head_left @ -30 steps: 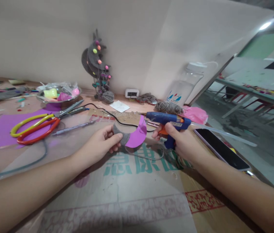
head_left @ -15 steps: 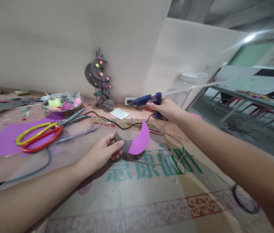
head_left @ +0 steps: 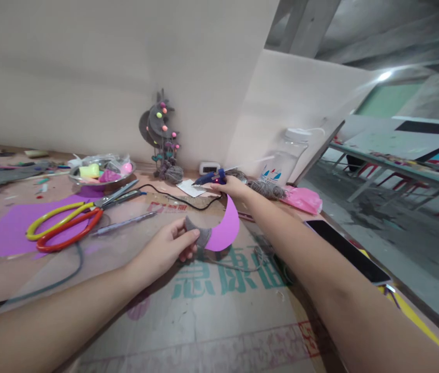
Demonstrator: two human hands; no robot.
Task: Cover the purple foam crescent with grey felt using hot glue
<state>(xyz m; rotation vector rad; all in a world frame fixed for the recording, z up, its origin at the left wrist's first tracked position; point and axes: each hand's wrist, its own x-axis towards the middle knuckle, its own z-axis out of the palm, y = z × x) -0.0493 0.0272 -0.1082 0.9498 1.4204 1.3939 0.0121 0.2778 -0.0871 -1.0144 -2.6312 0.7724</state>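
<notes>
My left hand (head_left: 176,239) pinches the grey felt end of a crescent moon (head_left: 225,230) between thumb and fingers; the rest of its visible face is purple. The crescent is held just above the cardboard at the middle of the view. Farther back, my right hand (head_left: 232,187) is closed around a blue glue gun (head_left: 211,177). Its nozzle points left, over a small white card (head_left: 190,188), and a clear glue stick trails from its rear. Whether the nozzle touches the card I cannot tell.
Left lie yellow-and-red scissors (head_left: 66,223), a pen (head_left: 126,223) and purple sheet (head_left: 2,228). Behind are a metal bowl (head_left: 72,178), a hanging moon ornament (head_left: 161,129) and a clear bottle (head_left: 281,160). A phone (head_left: 349,251) lies right, beside my forearm.
My right hand has moved the glue gun left and down, close to the white card. My left hand keeps its hold on the crescent. The phone and pink bag at the right now show.
</notes>
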